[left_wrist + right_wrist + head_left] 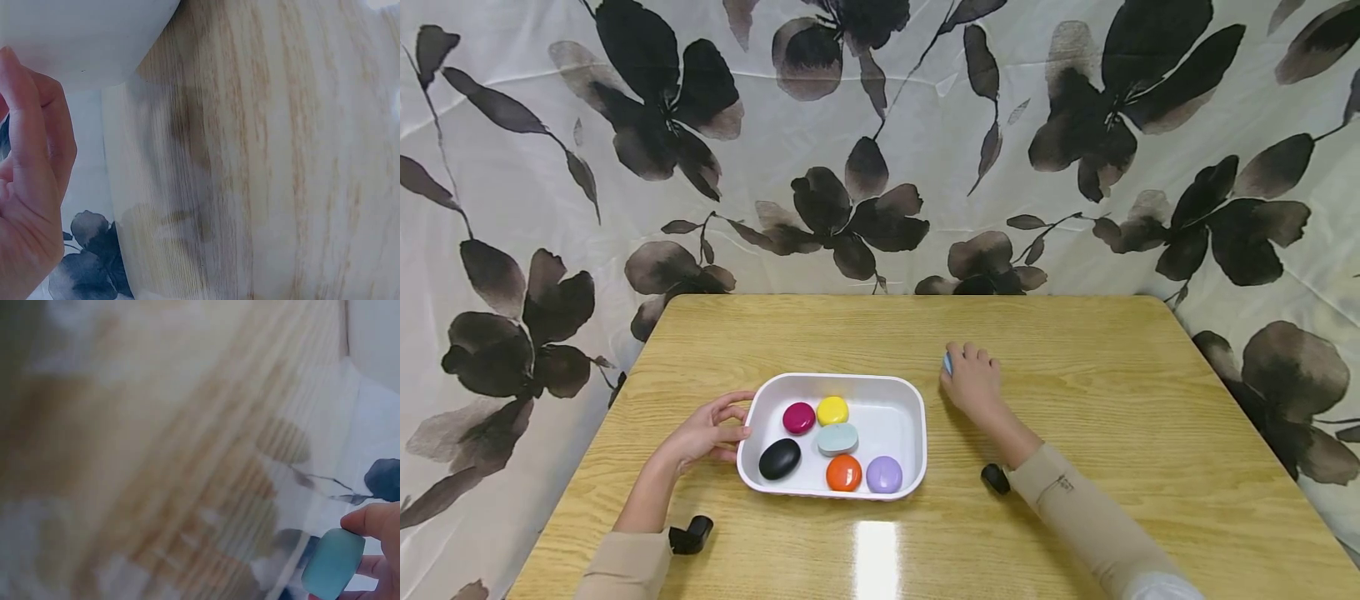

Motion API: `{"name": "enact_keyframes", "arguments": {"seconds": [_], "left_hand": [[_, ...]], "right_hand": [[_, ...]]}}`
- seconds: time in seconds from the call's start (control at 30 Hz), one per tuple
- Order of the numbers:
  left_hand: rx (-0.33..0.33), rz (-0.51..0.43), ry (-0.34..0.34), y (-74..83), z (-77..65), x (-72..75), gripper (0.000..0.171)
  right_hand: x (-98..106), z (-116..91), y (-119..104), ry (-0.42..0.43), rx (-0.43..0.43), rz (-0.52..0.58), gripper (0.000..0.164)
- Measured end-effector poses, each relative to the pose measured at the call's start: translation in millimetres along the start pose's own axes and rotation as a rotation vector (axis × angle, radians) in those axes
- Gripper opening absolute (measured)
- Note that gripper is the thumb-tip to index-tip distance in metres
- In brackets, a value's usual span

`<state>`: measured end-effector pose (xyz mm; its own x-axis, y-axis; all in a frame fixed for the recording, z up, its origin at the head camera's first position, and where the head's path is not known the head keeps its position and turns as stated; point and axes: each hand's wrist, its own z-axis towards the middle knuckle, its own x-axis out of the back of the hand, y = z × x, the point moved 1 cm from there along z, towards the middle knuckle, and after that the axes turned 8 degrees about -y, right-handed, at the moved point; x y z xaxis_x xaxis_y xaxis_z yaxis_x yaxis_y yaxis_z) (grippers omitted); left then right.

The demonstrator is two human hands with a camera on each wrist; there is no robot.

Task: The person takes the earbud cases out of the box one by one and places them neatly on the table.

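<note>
A white tray [887, 408] stands on the table with several smooth, pebble-like pieces in it: crimson [799, 418], yellow [832, 411], pale grey-blue [837, 439], black [779, 459], orange [844, 472] and lilac [884, 474]. My left hand [707, 429] touches the tray's left end from outside, its fingers loosely bent; the left wrist view shows a fingertip against the tray's wall [87, 37]. To the right of the tray, my right hand [976, 387] is over the table, pinching a blue pebble-like piece [334, 564] between thumb and fingers. The head view shows only a sliver of that piece.
The wooden table [1075, 375] ends at a back edge in front of a floral curtain [880, 125]. Black wrist devices [691, 535] sit by both wrists. Light glares off the table just in front of the tray.
</note>
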<state>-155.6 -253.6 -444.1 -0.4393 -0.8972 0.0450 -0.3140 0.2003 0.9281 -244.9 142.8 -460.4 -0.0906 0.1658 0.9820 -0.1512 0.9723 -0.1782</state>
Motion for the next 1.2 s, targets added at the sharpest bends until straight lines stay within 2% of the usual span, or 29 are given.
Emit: {"name": "enact_keyframes", "arguments": {"seconds": [0.2,0.47,0.67,0.93,1.07,1.2], "left_hand": [[0.003,-0.002,0.006,-1.2,-0.5,-0.5,0.066],[0.002,0.008,0.014,-2.8,-2.2,-2.3,0.067],[0.001,0.017,0.024,-4.7,-2.6,-3.7,0.067],[-0.005,0.015,0.028,-6.9,-3.4,-6.0,0.066],[-0.003,0.012,0.028,-7.9,-4.4,-7.3,0.065],[-0.003,0.009,0.031,-8.6,-5.8,-8.5,0.065]], "right_hand": [[-2.0,15.8,4.2,-0.053,-0.045,0.022,0.045],[-11.0,41.9,9.1,-0.082,-0.103,0.057,0.043],[-12.4,47.5,8.5,-0.133,-0.134,0.094,0.045],[-14.7,47.9,9.1,-0.138,-0.144,0.086,0.047],[-9.8,45.0,3.2,-0.105,-0.155,0.082,0.053],[4.9,35.1,-15.1,0.027,-0.085,0.104,0.054]]}}
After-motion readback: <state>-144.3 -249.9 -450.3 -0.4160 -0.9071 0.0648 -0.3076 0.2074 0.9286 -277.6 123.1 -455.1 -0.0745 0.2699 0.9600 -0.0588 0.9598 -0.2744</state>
